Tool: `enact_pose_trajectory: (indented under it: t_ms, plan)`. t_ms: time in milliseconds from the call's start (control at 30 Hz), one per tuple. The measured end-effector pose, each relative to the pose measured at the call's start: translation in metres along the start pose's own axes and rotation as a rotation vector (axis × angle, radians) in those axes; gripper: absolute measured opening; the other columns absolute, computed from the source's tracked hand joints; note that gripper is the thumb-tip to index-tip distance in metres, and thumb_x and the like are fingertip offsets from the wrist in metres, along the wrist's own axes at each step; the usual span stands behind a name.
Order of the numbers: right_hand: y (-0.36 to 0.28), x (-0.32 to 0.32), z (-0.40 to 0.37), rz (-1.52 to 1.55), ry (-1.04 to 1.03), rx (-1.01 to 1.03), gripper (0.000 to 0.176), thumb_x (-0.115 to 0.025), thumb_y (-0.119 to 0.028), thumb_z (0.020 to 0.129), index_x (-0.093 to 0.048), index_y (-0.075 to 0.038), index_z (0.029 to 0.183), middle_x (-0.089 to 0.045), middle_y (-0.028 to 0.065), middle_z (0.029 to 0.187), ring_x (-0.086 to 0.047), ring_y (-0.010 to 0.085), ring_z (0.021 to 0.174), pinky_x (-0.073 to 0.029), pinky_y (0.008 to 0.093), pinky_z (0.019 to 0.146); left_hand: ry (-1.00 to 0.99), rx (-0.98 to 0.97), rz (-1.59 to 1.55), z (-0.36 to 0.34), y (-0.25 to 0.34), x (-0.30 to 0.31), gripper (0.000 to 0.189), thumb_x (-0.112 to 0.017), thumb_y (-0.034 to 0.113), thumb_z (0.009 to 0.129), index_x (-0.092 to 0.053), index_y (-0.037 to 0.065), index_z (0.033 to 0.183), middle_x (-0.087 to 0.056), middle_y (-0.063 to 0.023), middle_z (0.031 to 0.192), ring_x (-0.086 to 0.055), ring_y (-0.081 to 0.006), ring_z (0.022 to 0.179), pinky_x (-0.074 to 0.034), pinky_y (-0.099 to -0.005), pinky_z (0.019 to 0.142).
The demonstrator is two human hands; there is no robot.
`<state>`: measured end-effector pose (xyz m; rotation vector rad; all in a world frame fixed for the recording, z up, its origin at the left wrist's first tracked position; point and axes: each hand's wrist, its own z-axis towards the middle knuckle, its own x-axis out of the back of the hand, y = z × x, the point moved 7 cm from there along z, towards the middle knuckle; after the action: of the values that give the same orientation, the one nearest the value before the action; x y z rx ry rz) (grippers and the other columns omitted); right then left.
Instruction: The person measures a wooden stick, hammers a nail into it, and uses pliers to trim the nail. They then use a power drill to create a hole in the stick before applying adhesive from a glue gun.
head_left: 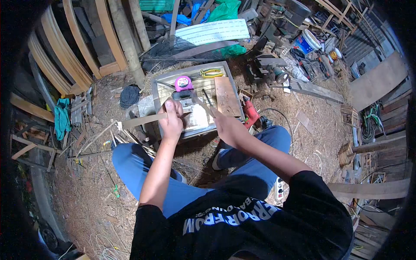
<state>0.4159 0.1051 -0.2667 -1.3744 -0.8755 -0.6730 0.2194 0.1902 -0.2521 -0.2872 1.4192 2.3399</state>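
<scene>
My left hand is closed around a thin, flat wooden strip that sticks out to the left. My right hand grips the handle of what looks like a hammer, its blurred head up and to the left, over the low worktop. Behind the hands lie a pink tape measure and yellow-handled pliers. A flat brown board rests on the worktop's right side, beside a slim dark tool.
A red power drill stands right of the worktop, close to my knee. A white power strip lies by my right thigh. Curved wooden frames lean at the back left. Wood scraps and shavings cover the ground.
</scene>
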Motion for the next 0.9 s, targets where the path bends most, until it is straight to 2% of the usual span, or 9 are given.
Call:
enact_pose_trajectory:
  t_ms: [100,233,367,467,567,667,767,867,900]
  plan:
    - [-0.021,0.016,0.003,0.076,0.098,0.018,0.051,-0.047,-0.022,0.108,-0.04,0.002,0.153,-0.068,0.0325,0.083,-0.067,0.0521,0.075,-0.053,0.0601,0.069,-0.003,0.006,0.027,-0.001,0.001,-0.004,0.048,-0.044,0.039,0.116,-0.04,0.009,0.079,-0.036,0.001,0.07,-0.031,-0.01,0.06,-0.026,-0.0307,0.054]
    - [0.007,-0.026,-0.014,-0.021,-0.101,-0.021,0.051,-0.049,-0.019,0.106,-0.04,-0.001,0.152,-0.071,0.0298,0.083,-0.069,0.0506,0.074,-0.055,0.0609,0.069,0.024,0.006,0.069,-0.001,0.002,-0.001,0.048,-0.043,0.039,0.116,-0.039,0.01,0.079,-0.037,0.0009,0.07,-0.032,-0.0102,0.062,-0.026,-0.0306,0.055]
    - [0.002,-0.009,-0.007,0.014,-0.019,-0.059,0.055,-0.047,-0.021,0.108,-0.035,-0.004,0.159,-0.07,0.032,0.09,-0.069,0.0508,0.081,-0.052,0.0609,0.075,0.039,0.037,0.011,-0.002,-0.004,0.005,0.049,-0.044,0.041,0.116,-0.038,0.01,0.079,-0.036,0.0013,0.07,-0.032,-0.0104,0.062,-0.027,-0.0306,0.055]
    - [-0.024,0.016,-0.007,0.088,0.144,-0.026,0.054,-0.046,-0.022,0.108,-0.037,-0.003,0.157,-0.072,0.0302,0.086,-0.07,0.0503,0.076,-0.055,0.0616,0.071,0.035,0.039,0.009,0.0,0.004,-0.001,0.049,-0.044,0.041,0.116,-0.038,0.01,0.079,-0.036,0.0013,0.07,-0.032,-0.0099,0.062,-0.026,-0.0308,0.055]
    - [0.004,-0.029,-0.014,-0.028,-0.131,-0.083,0.053,-0.044,-0.024,0.109,-0.038,-0.004,0.157,-0.072,0.0314,0.09,-0.07,0.0507,0.079,-0.055,0.0618,0.073,0.003,0.039,0.008,0.0,-0.001,0.002,0.048,-0.045,0.041,0.116,-0.038,0.01,0.08,-0.036,0.0012,0.07,-0.031,-0.0096,0.061,-0.025,-0.0309,0.055]
    - [0.039,-0.043,-0.01,0.031,0.015,-0.003,0.051,-0.045,-0.026,0.108,-0.043,-0.005,0.155,-0.072,0.0313,0.094,-0.069,0.0514,0.081,-0.055,0.0617,0.076,0.025,0.046,0.019,0.003,0.003,0.002,0.047,-0.045,0.04,0.116,-0.038,0.01,0.081,-0.036,0.001,0.069,-0.03,-0.0096,0.06,-0.027,-0.0303,0.054]
    - [0.041,-0.02,-0.006,0.163,0.127,-0.132,0.043,-0.049,-0.03,0.107,-0.056,-0.004,0.141,-0.072,0.0307,0.095,-0.069,0.0521,0.085,-0.053,0.0607,0.078,0.102,0.024,0.053,0.007,0.009,0.003,0.039,-0.047,0.035,0.116,-0.039,0.01,0.087,-0.037,0.0005,0.071,-0.031,-0.0103,0.062,-0.031,-0.0303,0.057]
    - [0.039,-0.003,-0.007,0.26,0.182,-0.212,0.041,-0.053,-0.032,0.105,-0.061,-0.002,0.133,-0.072,0.0312,0.098,-0.068,0.0521,0.093,-0.052,0.0575,0.083,0.302,-0.058,-0.045,0.018,0.032,0.008,0.039,-0.051,0.041,0.113,-0.041,0.011,0.091,-0.037,0.0015,0.071,-0.036,-0.0113,0.063,-0.036,-0.0318,0.061]
    - [0.039,-0.002,-0.008,0.29,0.197,-0.228,0.041,-0.054,-0.033,0.105,-0.062,-0.002,0.13,-0.072,0.0314,0.099,-0.068,0.052,0.096,-0.052,0.0563,0.085,0.201,-0.032,-0.254,0.024,0.039,0.013,0.031,-0.054,0.039,0.11,-0.043,0.013,0.097,-0.041,-0.0005,0.078,-0.04,-0.0131,0.071,-0.039,-0.0333,0.067]
